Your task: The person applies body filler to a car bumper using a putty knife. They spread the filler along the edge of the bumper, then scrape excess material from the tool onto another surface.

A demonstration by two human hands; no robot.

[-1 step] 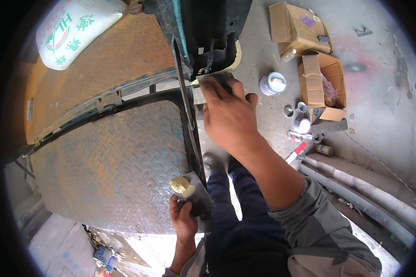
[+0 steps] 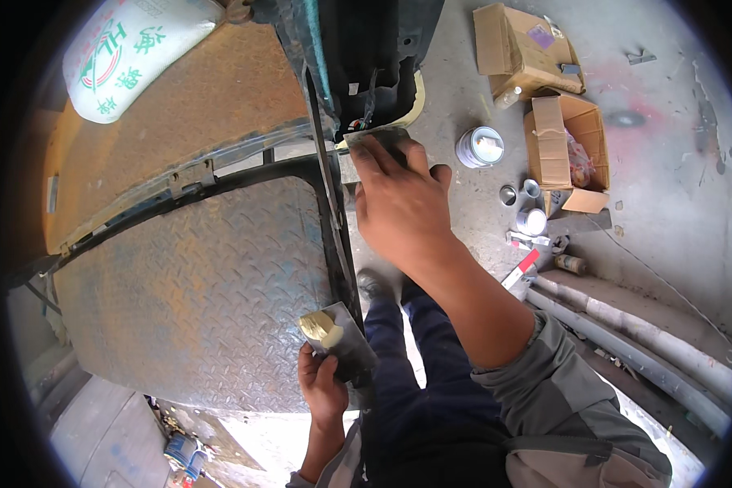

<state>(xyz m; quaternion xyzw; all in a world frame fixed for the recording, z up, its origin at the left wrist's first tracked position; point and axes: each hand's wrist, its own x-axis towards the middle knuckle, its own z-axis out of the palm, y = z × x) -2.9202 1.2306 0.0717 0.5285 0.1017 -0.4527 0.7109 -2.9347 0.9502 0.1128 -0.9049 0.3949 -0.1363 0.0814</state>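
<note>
My left hand (image 2: pixel 324 389) grips a thin dark plate (image 2: pixel 355 351) by its edge, thumb on top. A lump of pale yellow putty (image 2: pixel 320 328) sits on that plate. Farther off, my right hand (image 2: pixel 403 199) has its fingers pressed on a dark, flat putty spreader (image 2: pixel 397 135). The spreader lies against the lower edge of a dark vehicle body part (image 2: pixel 366 49), where a pale yellow band (image 2: pixel 419 98) runs along the rim. My right fingers partly cover the spreader and the surface under it.
To the left is a rusty tread-plate step (image 2: pixel 203 285), with a white sack (image 2: pixel 138 57) on the rusty panel (image 2: pixel 211 89) beyond. Cardboard boxes (image 2: pixel 549 150), a round tin (image 2: pixel 480 148) and smaller cans (image 2: pixel 532 221) stand on the floor at right. Pipes (image 2: pixel 634 358) run along the lower right.
My right hand has shifted very slightly left with the spreader. My left hand and the plate stay where they were.
</note>
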